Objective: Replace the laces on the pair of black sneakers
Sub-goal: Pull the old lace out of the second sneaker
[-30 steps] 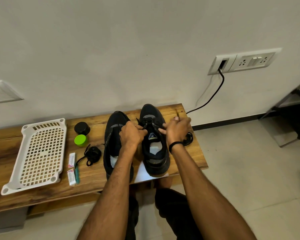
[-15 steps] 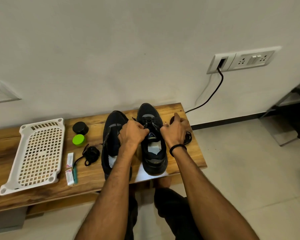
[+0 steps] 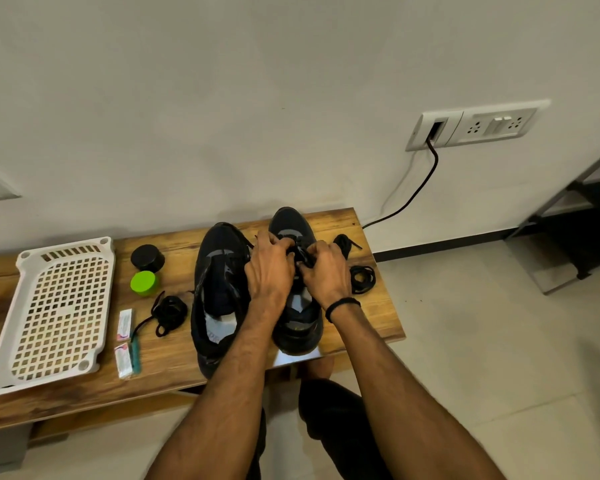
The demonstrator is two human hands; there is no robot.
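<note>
Item: wooden bench (image 3: 373, 320), set against a pale wall. One pair of black sneakers is stood side by side at its right end, toes to the wall. Left sneaker (image 3: 222, 271): white paper stuffing (image 3: 220, 323) is seen inside its opening. Right sneaker (image 3: 291, 221): its heel is placed on a white sheet (image 3: 297, 358) at the bench's front edge, and a pale insert is seen inside its opening. Left hand (image 3: 269, 268): laid over the right sneaker's lacing area with fingers curled onto the upper; whether lace is caught under them cannot be told. Right hand (image 3: 326, 271), black band (image 3: 342, 306) at the wrist: fingers are bent and a black lace (image 3: 303, 260) is pinched at the eyelets. First lace coil (image 3: 169, 313): laid just left of the left sneaker. Second lace coil (image 3: 362, 278): laid just right of the right hand. White perforated tray (image 3: 32, 271): laid flat at the left end, its grid floor exposed. Black round jar (image 3: 147, 258) and green round jar (image 3: 143, 283): stood close together between tray and left sneaker; their contents cannot be seen. Two small packets (image 3: 124, 323): laid beside the tray.
</note>
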